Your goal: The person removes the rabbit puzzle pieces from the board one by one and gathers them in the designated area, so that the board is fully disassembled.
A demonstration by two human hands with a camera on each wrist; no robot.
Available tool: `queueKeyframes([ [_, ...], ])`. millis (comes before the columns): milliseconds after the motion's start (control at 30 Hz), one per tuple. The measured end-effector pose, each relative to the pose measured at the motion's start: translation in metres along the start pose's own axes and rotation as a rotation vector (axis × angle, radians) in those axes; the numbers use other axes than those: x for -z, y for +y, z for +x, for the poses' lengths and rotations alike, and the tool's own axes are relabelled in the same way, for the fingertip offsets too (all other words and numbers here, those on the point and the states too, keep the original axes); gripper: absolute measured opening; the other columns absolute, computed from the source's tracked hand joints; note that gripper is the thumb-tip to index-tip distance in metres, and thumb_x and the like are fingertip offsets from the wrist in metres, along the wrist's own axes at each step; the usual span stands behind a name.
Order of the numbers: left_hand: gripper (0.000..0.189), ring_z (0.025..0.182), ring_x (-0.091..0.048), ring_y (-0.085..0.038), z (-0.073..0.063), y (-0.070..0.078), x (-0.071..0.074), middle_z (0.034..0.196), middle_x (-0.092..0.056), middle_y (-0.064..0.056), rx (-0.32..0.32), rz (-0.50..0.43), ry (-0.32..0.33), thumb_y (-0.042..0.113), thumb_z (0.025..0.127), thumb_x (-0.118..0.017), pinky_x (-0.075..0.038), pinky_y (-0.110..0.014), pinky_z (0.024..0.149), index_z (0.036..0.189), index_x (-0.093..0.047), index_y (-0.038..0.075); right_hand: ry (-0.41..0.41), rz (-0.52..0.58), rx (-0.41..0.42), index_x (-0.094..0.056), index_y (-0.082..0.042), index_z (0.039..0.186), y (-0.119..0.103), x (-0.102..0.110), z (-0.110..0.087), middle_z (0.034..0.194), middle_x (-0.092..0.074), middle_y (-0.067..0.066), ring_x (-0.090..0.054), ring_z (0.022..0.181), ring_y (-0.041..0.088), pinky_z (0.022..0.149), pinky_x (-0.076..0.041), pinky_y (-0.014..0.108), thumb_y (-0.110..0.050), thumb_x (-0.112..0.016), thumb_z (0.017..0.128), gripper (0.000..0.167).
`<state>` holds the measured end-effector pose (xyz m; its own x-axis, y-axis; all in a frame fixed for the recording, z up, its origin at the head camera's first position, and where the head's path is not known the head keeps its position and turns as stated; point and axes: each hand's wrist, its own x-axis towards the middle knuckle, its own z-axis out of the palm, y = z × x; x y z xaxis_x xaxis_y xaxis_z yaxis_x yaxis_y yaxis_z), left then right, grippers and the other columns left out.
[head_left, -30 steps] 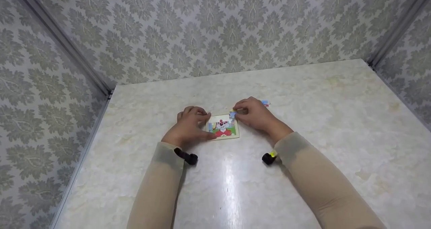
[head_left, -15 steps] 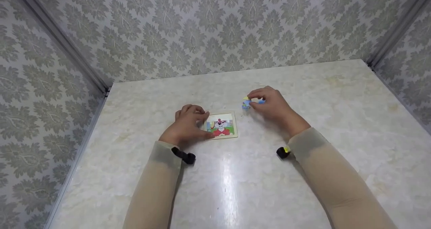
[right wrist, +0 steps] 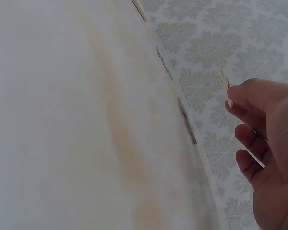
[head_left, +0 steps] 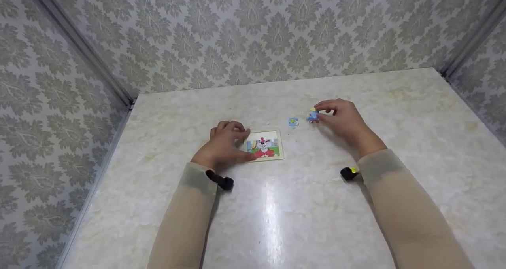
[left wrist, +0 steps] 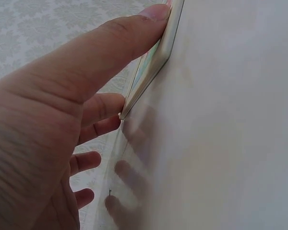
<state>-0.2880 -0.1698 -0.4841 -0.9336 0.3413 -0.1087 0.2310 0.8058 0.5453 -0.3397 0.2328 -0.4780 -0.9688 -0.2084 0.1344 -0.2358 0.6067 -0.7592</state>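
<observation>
My left hand (head_left: 225, 147) holds a small framed jigsaw puzzle (head_left: 281, 144) by its left side, thumb on the near corner and index finger at the far one. Inside, a cartoon animal in red fills the lower part, with a pale bare strip along the top. My right hand (head_left: 342, 118) pinches a jigsaw piece (right wrist: 227, 88) edge-on between thumb and index finger, raised off the table. In the head view, the held piece shows yellow at its top and overlaps blue and brown pieces below it.
A loose blue jigsaw piece with yellow (head_left: 293, 122) lies on the table beyond the frame's far right corner. Farther right, more loose pieces (right wrist: 187, 122) lie under the right hand. The marble-patterned table (head_left: 316, 213) ends at papered walls (head_left: 253, 35).
My right hand has moved from the frame's far right corner to the right and away, with the piece in its fingers. A loose blue piece now shows uncovered. My left hand stays at the frame.
</observation>
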Motion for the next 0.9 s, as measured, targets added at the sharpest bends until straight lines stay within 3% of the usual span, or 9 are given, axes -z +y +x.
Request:
queueKeyframes([
  [433, 0.095, 0.160, -0.026, -0.026, 0.001, -0.002, 0.000, 0.158, -0.051, 0.007, -0.026, 0.005, 0.007, 0.053, 0.086, -0.097, -0.028, -0.054, 0.134, 0.167, -0.058, 0.023, -0.053, 0.050, -0.178, -0.083, -0.015, 0.139, 0.032, 0.031, -0.002, 0.151, -0.072, 0.013, -0.056, 0.119, 0.026, 0.102, -0.045, 0.042, -0.023, -0.075, 0.110, 0.031],
  [533, 0.095, 0.160, -0.025, -0.025, 0.000, -0.001, -0.001, 0.157, -0.050, 0.007, -0.023, -0.001, 0.005, 0.052, 0.085, -0.097, -0.028, -0.053, 0.134, 0.167, -0.058, 0.023, -0.049, 0.054, -0.218, -0.082, -0.015, 0.141, 0.037, 0.035, -0.003, 0.153, -0.070, 0.014, -0.056, 0.124, 0.026, 0.104, -0.045, 0.043, -0.025, -0.076, 0.110, 0.033],
  [733, 0.096, 0.159, -0.026, -0.025, 0.000, 0.000, 0.000, 0.158, -0.050, 0.007, -0.024, 0.007, 0.008, 0.051, 0.086, -0.097, -0.029, -0.055, 0.132, 0.168, -0.056, 0.023, -0.067, 0.046, -0.236, -0.080, -0.013, 0.143, 0.042, 0.039, -0.003, 0.162, -0.066, 0.016, -0.056, 0.150, 0.034, 0.124, -0.045, 0.053, -0.024, -0.076, 0.109, 0.036],
  [900, 0.096, 0.158, -0.027, -0.026, 0.000, 0.000, 0.000, 0.159, -0.050, 0.008, -0.011, 0.008, 0.008, 0.054, 0.086, -0.097, -0.031, -0.055, 0.133, 0.168, -0.057, 0.024, -0.076, 0.013, -0.242, -0.079, -0.012, 0.144, 0.044, 0.038, -0.003, 0.163, -0.064, 0.017, -0.057, 0.148, 0.037, 0.124, -0.046, 0.055, -0.023, -0.076, 0.109, 0.037],
])
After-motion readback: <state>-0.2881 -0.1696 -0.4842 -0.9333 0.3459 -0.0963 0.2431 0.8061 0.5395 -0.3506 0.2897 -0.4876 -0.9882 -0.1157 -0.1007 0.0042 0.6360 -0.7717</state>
